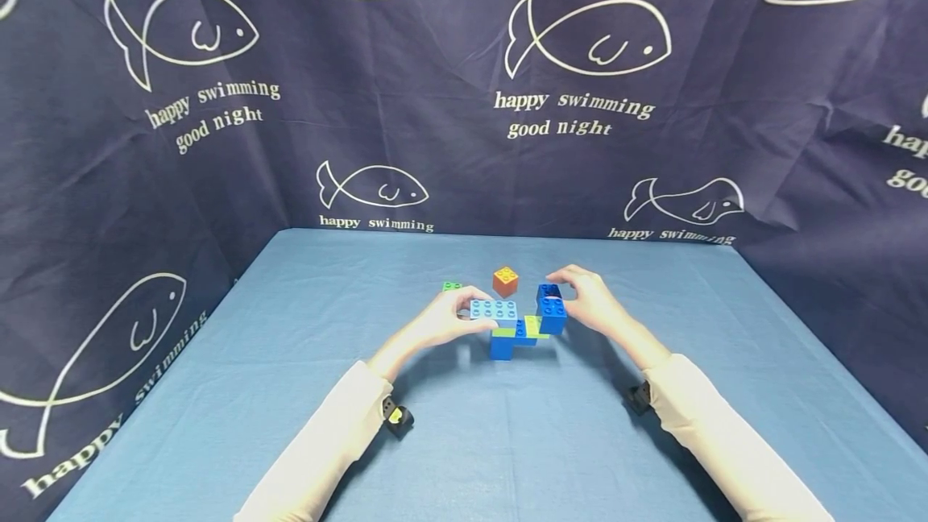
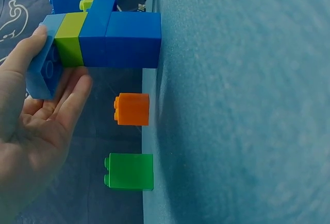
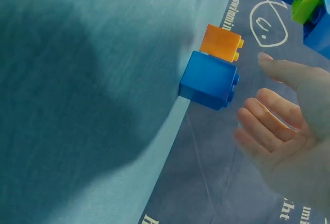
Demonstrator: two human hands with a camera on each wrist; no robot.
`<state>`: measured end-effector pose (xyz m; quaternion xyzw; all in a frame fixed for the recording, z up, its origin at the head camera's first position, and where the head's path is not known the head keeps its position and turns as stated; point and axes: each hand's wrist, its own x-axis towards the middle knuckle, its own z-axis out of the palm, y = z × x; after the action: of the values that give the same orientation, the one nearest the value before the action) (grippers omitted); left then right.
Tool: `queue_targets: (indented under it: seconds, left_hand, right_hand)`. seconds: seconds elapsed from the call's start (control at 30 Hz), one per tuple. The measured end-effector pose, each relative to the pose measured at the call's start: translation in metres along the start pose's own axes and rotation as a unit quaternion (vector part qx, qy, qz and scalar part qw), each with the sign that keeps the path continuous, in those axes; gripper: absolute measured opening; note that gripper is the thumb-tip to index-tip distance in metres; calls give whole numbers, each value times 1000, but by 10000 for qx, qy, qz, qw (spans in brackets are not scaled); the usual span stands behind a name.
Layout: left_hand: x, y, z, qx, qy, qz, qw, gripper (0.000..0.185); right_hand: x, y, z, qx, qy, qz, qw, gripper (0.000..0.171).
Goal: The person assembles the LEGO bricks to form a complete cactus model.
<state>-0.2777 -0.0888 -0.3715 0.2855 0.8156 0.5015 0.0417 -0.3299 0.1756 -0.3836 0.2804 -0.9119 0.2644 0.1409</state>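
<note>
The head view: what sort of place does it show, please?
Probably an indoor play or filming corner, though the wider room is hidden. The signs are a blue table, a dark curtain with fish drawings behind it, and colourful toy bricks.

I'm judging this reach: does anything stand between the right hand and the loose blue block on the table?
Nothing visible does: the right wrist view shows an open gap between the right hand and the loose blue block. The orange block stands on its far side, out of that path.
</note>
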Motion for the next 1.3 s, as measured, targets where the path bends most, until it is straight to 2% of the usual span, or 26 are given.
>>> queue_targets:
  seconds: [0.4,0.47,0.7,0.77,1.13,1.3]
  left_hand:
    - [1,-1,3,-5,-36,59,10000,31]
    - [2,-4,4,-71,-37,120,9999,31]
    - [11,-29,8,-142,-16,30,9999,34]
    - [11,-32,8,-164,-17,57,9998,35]
    - [12,-34,6,-191,3,20,9998,37]
    - [11,-31,4,-173,1,47,9998,37]
  right_hand:
    - [2,4,2,-40,-234,165,9996,40]
    - [1,5,3,-34,-242,182,9995,41]
    - [0,8,5,-152,-219,141,9995,41]
    - [0,8,6,-174,-229,145,9995,41]
    - [3,8,7,-413,-644,390,9963,49]
    - [5,10,11,-485,-804,353,9950,50]
